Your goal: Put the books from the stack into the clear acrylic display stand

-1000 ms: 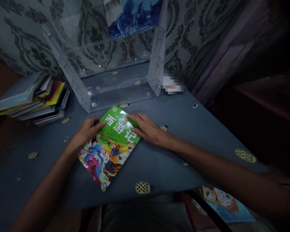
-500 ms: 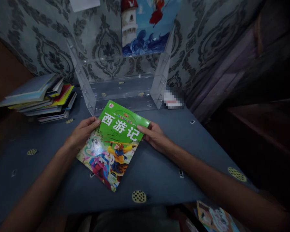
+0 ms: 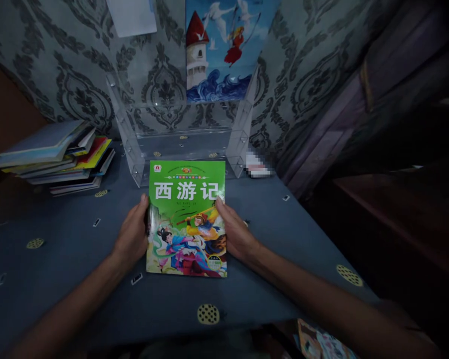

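A green-covered picture book [image 3: 187, 219] with large white characters and two costumed figures faces me, upright and squared to my view. My left hand [image 3: 132, 229] is closed on its left edge, with most of the fingers hidden behind the cover. On the opposite edge my right hand [image 3: 237, 232] grips the book, its thumb lying on the front. Just beyond the book stands a clear acrylic rack [image 3: 132, 154] with stepped sides, and the book's top overlaps its front in my view.
To the left lies an uneven stack of books [image 3: 48, 149] on the dark patterned tablecloth [image 3: 71, 279]. A blurred white item [image 3: 257, 167] sits right of the rack. Behind hang a castle poster [image 3: 220, 55] and a white sheet [image 3: 132, 17]. Another colourful book [image 3: 322, 341] shows below the table's front edge.
The book has turned from a slant to straight, held in both hands throughout. My left hand has slid lower along its edge. The view has tilted up slightly.
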Available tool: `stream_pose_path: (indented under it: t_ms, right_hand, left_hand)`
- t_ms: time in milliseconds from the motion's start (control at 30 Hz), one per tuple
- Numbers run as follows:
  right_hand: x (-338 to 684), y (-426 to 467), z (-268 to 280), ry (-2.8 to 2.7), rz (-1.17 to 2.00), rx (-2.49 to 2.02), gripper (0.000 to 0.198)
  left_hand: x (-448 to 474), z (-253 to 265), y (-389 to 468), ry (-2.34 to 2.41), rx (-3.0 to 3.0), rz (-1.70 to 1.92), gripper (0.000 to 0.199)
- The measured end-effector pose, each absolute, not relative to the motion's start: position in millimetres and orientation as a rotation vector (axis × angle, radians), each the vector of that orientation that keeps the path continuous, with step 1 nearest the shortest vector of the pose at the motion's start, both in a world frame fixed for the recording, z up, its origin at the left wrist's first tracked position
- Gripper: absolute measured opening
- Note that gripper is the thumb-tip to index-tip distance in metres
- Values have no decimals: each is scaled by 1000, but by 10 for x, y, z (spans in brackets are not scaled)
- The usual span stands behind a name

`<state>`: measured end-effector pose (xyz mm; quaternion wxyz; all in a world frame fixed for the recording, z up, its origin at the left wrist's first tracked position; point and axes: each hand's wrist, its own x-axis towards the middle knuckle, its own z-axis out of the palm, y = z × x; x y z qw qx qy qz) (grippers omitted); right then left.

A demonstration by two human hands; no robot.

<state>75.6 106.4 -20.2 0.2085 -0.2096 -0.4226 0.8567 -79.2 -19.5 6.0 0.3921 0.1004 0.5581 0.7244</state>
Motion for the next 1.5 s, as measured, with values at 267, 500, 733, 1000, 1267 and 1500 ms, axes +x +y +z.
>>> stream_pose_path:
  t_ms: [267,500,733,1000,1267,1500]
  right_hand:
    - [738,1030,-176,-1247,2381,-520,58]
    - [741,1015,-189,-1234,2437,-526,58]
    - [737,1081,-259,-1210,2439,-575,54]
    - [742,1089,-233,-1241,2463,-549,56]
    - [721,1090,-252,-1273,2483,-597,59]
    - [688,1118,-308,-1317,2520,-543,62]
  left_hand:
    - [-784,39,-200,1400,305,1911,38]
    - [-756,-29,-204,1346,292,1936,33]
    - [-775,-66,-211,1393,286,1870,38]
    - [-752,-86,-273,1291,244,1694,59]
    - [-794,-145,-287,1276,264,1676,59]
    - [-835,-144,-268,1197,292,1622,62]
